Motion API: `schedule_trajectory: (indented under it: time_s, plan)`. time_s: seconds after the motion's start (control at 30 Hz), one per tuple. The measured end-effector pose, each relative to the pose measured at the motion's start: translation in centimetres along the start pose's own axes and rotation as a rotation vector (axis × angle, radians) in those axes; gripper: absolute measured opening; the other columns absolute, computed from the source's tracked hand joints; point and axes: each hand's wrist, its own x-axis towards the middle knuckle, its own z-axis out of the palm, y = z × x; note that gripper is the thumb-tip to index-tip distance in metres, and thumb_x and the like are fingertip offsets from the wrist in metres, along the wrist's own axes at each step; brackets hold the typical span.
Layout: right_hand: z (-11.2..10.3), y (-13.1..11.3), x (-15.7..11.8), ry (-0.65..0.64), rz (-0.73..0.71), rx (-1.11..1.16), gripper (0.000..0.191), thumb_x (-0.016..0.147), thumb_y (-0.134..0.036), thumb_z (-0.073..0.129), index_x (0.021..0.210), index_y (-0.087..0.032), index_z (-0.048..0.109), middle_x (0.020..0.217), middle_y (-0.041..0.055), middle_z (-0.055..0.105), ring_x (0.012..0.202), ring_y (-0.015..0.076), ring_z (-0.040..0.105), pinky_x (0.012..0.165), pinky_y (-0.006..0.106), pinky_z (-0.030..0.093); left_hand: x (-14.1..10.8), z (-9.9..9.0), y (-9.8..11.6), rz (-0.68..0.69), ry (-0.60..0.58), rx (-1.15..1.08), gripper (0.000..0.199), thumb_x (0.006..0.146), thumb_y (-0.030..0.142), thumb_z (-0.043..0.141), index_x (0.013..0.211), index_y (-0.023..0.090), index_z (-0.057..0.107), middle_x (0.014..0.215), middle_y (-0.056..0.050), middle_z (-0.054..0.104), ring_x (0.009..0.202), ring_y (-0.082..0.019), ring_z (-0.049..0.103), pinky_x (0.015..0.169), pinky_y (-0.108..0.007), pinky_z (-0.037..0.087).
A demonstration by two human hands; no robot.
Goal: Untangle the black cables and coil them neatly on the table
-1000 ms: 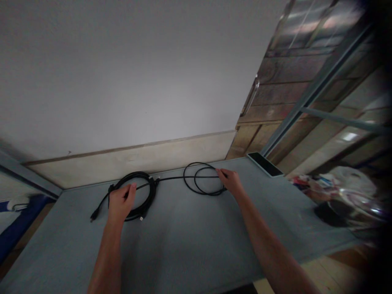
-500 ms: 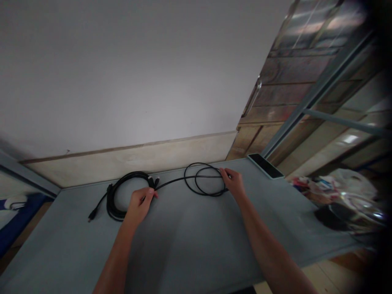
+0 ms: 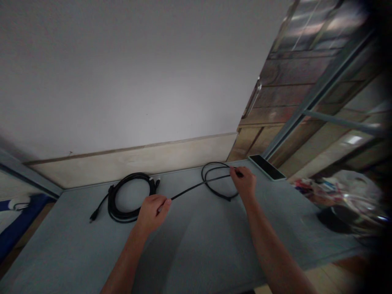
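A pale wall [image 3: 137, 81] is rising behind the thick black coil [image 3: 112, 200], and the grey bench [image 3: 196, 241] is spreading beneath and around it. Beyond the bench, well to the right of the coil, a panelled door [image 3: 290, 94] is showing its metal handle [image 3: 252, 98]. Far to the coil's right, a blurred pile with a clear plastic bag [image 3: 355, 183] is standing. The coil itself is lying on the bench near the wall. To its right, a thinner black looped cable [image 3: 196, 187] is running between the two hands, its loops fanning out at the end farther from the coil. A flat slab [image 3: 266, 167] with a dark face and pale edge is lying at the bench's back edge, farther right of the coil. The left hand [image 3: 153, 210] is pinching the cable just in front of the coil's right side, partly hiding it; the right hand [image 3: 243, 179] is pinching the cable well to the coil's right, beside the loops. Smallest, a black plug [image 3: 94, 215] is jutting out to the coil's left, and connector ends [image 3: 157, 182] are poking up at its right rim.
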Motion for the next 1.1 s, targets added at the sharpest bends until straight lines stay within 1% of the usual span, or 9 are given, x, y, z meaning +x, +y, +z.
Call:
schedule_trajectory:
  time_s: [0.13,0.23,0.33,0.47,0.53,0.63,0.73,0.93,1.1]
  plan:
    - [-0.5,1.1,0.6,-0.062,0.013,-0.094,0.037,0.085,-0.048,0.052,0.061,-0.020,0.057,0.062,0.0069,0.058,0.066,0.0206,0.054,0.067,0.031,0.038,0.0,1.1,0.8,0.060,-0.045,0.090,0.036,0.099,0.032,0.044,0.070,0.018,0.059,0.060,-0.002,0.055,0.059,-0.015,0.052,0.062,-0.029,0.035]
    - [-0.5,2.1,0.7,-0.324,0.064,-0.090,0.040,0.084,-0.052,0.051,0.062,-0.020,0.059,0.062,0.0057,0.060,0.060,0.0189,0.054,0.062,0.030,0.036,-0.4,1.5,1.7,0.108,-0.041,0.100,0.036,0.098,0.034,0.044,0.069,0.019,0.060,0.060,-0.003,0.057,0.061,-0.016,0.054,0.065,-0.031,0.038]
    - [-0.2,2.9,0.4,-0.629,0.074,-0.092,0.047,0.085,-0.055,0.047,0.055,-0.021,0.053,0.052,0.0019,0.052,0.050,0.0157,0.047,0.054,0.029,0.030,-0.9,1.9,2.5,0.183,-0.008,0.058,0.038,0.097,0.038,0.045,0.067,0.020,0.061,0.059,-0.004,0.058,0.061,-0.017,0.054,0.067,-0.033,0.040]
    - [0.4,3.1,-0.2,-0.860,0.128,-0.084,0.050,0.084,-0.057,0.049,0.050,-0.020,0.051,0.050,0.0023,0.052,0.050,0.0161,0.050,0.052,0.028,0.028,-1.3,2.9,3.0,0.242,-0.047,0.009,0.043,0.095,0.045,0.044,0.063,0.021,0.060,0.057,-0.005,0.055,0.059,-0.018,0.052,0.065,-0.035,0.041]
    - [0.4,3.0,-0.4,-0.921,0.149,-0.083,0.050,0.082,-0.056,0.051,0.048,-0.020,0.052,0.050,0.0039,0.054,0.051,0.0172,0.053,0.052,0.028,0.029,-1.2,3.5,3.0,0.209,-0.130,0.010,0.038,0.095,0.043,0.047,0.069,0.021,0.063,0.063,-0.006,0.060,0.065,-0.020,0.056,0.069,-0.035,0.043]
    - [-0.1,2.7,-0.5,-1.025,0.188,-0.096,0.051,0.080,-0.055,0.055,0.045,-0.019,0.055,0.049,0.0059,0.056,0.048,0.0170,0.051,0.050,0.028,0.030,-0.6,4.1,2.6,0.112,-0.226,-0.020,0.018,0.093,0.030,0.053,0.095,0.022,0.069,0.086,-0.007,0.070,0.083,-0.022,0.062,0.079,-0.036,0.046]
    - [-1.1,2.3,-0.8,-1.146,0.250,-0.135,0.051,0.080,-0.055,0.059,0.045,-0.018,0.058,0.049,0.0079,0.057,0.045,0.0164,0.049,0.049,0.029,0.032,-0.1,4.3,1.7,-0.026,-0.180,-0.031,0.026,0.093,0.024,0.054,0.117,0.024,0.065,0.099,-0.007,0.070,0.093,-0.022,0.061,0.088,-0.038,0.045]
    - [-2.4,0.9,-1.5,-1.154,0.152,-0.127,0.048,0.077,-0.056,0.064,0.047,-0.020,0.056,0.041,0.0034,0.046,0.043,0.0158,0.046,0.049,0.029,0.031,0.1,4.9,1.0,-0.107,-0.140,0.005,0.030,0.087,0.025,0.066,0.117,0.024,0.067,0.108,-0.008,0.068,0.109,-0.027,0.056,0.099,-0.045,0.038]
    - [-3.0,-2.4,-2.0,-1.337,0.223,-0.088,0.061,0.084,-0.069,0.049,0.049,-0.019,0.055,0.041,0.0026,0.045,0.037,0.0128,0.038,0.043,0.028,0.025,-0.1,5.8,2.5,-0.118,-0.240,-0.245,0.031,0.089,0.036,0.065,0.117,0.024,0.067,0.102,-0.006,0.069,0.101,-0.023,0.060,0.096,-0.038,0.043]
